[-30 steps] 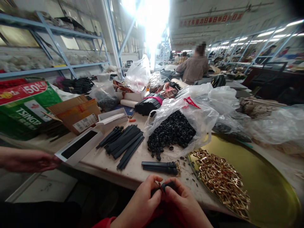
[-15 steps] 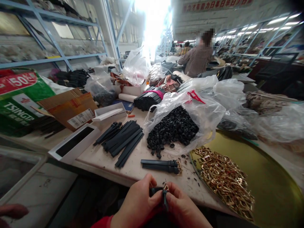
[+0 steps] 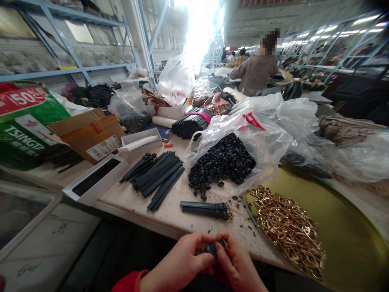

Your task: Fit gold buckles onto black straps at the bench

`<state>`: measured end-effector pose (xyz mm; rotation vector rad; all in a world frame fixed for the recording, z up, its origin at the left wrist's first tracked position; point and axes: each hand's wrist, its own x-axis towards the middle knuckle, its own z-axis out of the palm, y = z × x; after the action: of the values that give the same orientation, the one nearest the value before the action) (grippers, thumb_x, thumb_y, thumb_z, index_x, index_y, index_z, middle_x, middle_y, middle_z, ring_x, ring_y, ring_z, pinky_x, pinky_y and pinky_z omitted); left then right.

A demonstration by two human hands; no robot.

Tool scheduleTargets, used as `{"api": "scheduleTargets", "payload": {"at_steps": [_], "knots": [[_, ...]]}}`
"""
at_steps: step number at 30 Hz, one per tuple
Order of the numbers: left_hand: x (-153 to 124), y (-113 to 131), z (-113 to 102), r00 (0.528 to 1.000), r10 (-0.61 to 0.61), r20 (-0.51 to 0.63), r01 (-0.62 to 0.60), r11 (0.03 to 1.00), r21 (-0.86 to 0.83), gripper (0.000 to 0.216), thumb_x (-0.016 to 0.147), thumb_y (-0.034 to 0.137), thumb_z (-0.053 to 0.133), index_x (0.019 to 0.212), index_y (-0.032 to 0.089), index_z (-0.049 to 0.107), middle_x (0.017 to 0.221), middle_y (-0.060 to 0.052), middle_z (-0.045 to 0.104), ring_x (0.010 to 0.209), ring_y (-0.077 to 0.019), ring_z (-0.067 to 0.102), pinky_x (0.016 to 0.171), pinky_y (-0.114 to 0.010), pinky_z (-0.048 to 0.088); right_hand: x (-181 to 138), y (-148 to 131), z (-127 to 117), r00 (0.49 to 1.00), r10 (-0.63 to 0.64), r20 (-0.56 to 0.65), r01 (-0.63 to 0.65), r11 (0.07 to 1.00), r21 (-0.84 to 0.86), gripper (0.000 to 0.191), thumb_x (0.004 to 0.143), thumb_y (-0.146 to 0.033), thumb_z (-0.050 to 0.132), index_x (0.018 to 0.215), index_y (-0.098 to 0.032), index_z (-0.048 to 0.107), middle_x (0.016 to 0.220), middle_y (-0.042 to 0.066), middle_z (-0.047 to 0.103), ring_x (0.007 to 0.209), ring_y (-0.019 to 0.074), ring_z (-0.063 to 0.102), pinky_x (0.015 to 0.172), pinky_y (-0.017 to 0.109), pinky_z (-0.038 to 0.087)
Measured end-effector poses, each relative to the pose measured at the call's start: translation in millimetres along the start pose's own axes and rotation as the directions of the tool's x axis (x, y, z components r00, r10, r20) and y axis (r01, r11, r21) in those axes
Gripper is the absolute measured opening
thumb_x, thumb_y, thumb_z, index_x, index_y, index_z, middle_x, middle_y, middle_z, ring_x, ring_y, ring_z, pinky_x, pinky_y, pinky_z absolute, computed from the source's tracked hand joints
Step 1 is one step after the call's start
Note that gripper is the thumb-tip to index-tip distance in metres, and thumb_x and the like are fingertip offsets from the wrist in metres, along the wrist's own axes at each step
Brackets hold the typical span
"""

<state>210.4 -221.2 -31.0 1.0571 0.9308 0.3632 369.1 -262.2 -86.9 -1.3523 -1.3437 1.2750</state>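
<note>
Just off the table's front edge, my left hand (image 3: 186,256) and my right hand (image 3: 235,259) meet, both closed on one dark strap (image 3: 210,249). A shiny gold buckle (image 3: 227,247), with a red glint, shows between my right thumb and fingers. The strap's lower part is hidden by my hands. Just beyond, on the table, lie finished-looking dark straps with buckles (image 3: 205,210), side by side. Farther left is a fanned pile of plain dark straps (image 3: 158,174). Many small black loops (image 3: 223,162) spill from a clear plastic bag (image 3: 275,142).
On the right, a round gold tray (image 3: 343,227) bears a heap of gold buckles (image 3: 293,231). A white box (image 3: 77,194) holding a dark slab, a cardboard carton (image 3: 85,132) and a tied strap bundle (image 3: 191,121) stand about. A person (image 3: 257,71) works farther back.
My hands have drawn closer together, and my right fingers now cover more of the strap and buckle. Another hand at the far left has almost left the view. The camera has shifted slightly.
</note>
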Motion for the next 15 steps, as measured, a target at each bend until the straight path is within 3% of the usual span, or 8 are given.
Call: {"api": "scheduleTargets", "payload": {"at_steps": [8,15], "knots": [[-1,-7,7,1.0,0.004,0.011,-0.005,0.999,0.036,0.039,0.068,0.01,0.053,0.107,0.014,0.058,0.082,-0.002,0.064,0.064,-0.0112,0.059,0.062,-0.024,0.046,-12,-3,9,0.999,0.016,-0.048,-0.022,0.991,-0.133,0.031,0.088,-0.049,0.033,0.088,-0.021,0.046,0.062,-0.001,0.056,0.052,0.0154,0.053,0.05,0.026,0.038],[-10,0,7,0.994,-0.037,0.098,0.039,0.999,-0.017,0.041,0.067,0.01,0.055,0.108,0.011,0.057,0.068,0.002,0.061,0.058,-0.0088,0.055,0.058,-0.02,0.042,-17,-21,-1,0.989,-0.032,0.148,0.083,0.931,-0.355,0.023,0.089,-0.04,0.031,0.085,-0.021,0.044,0.067,0.001,0.059,0.06,0.016,0.056,0.055,0.026,0.038]]}}
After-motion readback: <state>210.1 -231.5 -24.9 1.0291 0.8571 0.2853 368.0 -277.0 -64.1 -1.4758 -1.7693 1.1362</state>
